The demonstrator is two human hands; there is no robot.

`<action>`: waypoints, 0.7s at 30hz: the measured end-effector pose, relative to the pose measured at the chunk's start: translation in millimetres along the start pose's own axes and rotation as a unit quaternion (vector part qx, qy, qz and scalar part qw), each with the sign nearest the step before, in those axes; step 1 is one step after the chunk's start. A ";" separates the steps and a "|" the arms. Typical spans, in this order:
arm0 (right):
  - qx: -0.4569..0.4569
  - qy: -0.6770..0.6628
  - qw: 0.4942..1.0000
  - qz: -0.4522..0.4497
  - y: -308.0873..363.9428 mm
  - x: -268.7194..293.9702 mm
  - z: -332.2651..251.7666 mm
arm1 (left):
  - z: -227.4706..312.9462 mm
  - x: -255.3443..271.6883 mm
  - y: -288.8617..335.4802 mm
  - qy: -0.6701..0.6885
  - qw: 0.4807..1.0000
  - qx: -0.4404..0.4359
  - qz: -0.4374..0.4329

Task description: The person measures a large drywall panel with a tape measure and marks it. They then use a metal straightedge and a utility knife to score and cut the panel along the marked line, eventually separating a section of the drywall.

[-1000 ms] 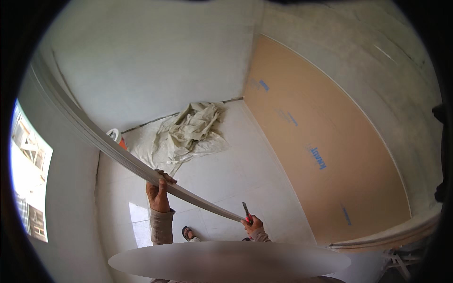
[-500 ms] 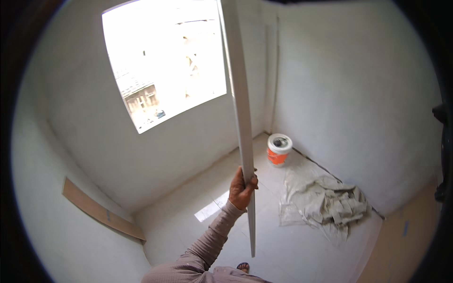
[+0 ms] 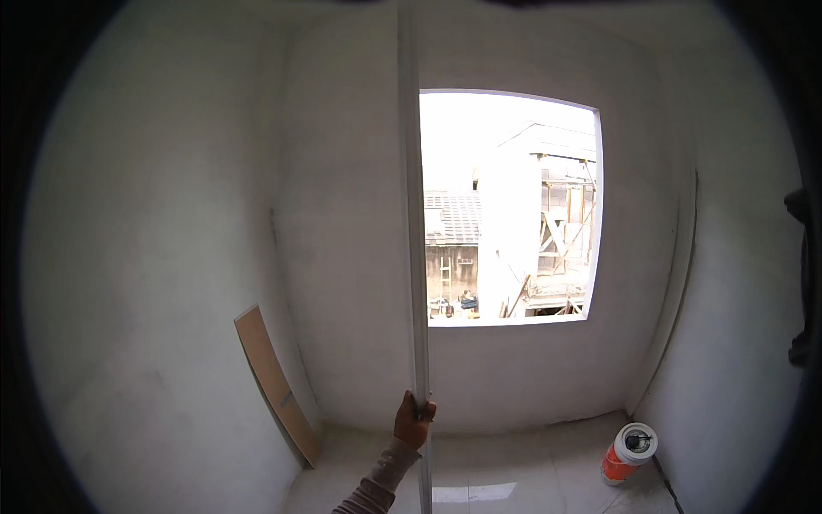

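Note:
My left hand (image 3: 415, 421) is closed around a long, straight grey bar (image 3: 413, 214), which looks like a metal profile. The bar stands nearly upright in front of me. Its top runs past the upper edge of the picture, and its lower end drops out of sight at the bottom. From the lower edge my left forearm (image 3: 377, 484), in a ribbed sleeve, reaches up to it. My right hand is not in view.
A window opening (image 3: 511, 323) in the far wall shows buildings outside. In the far right corner a white and orange bucket (image 3: 618, 467) stands on the tiled floor (image 3: 539, 467). A narrow brown board (image 3: 276, 385) leans against the left wall.
My view has turned up and to the left, so the window and bucket sit further right. The crumpled sheet on the floor has left the picture. My left hand still grips the bar.

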State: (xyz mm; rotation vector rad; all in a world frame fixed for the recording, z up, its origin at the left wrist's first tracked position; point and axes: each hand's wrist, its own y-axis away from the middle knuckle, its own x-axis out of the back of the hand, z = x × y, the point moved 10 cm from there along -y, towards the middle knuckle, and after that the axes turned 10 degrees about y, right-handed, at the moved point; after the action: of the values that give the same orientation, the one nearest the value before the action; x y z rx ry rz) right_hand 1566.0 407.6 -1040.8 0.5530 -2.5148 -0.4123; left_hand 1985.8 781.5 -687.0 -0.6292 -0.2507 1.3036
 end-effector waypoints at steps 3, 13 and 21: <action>0.026 0.012 0.998 -0.056 -39.5 -42.3 -54.3 | 3.1 65.0 -31.2 -0.158 0.974 -0.040 0.159; 0.021 0.046 0.989 -0.141 -103.0 -145.8 -131.7 | -40.2 263.2 -67.3 -0.371 0.852 -0.042 0.368; -0.085 0.043 0.992 -0.078 -120.3 -194.9 -112.2 | -108.3 378.4 -120.2 -0.352 0.859 -0.021 0.371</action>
State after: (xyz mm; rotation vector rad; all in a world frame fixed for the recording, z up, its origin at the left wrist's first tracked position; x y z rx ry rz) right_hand 1815.7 373.0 -1080.0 0.6854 -2.3351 -0.6410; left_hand 2240.2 1093.6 -772.1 -0.2458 -0.6807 2.2693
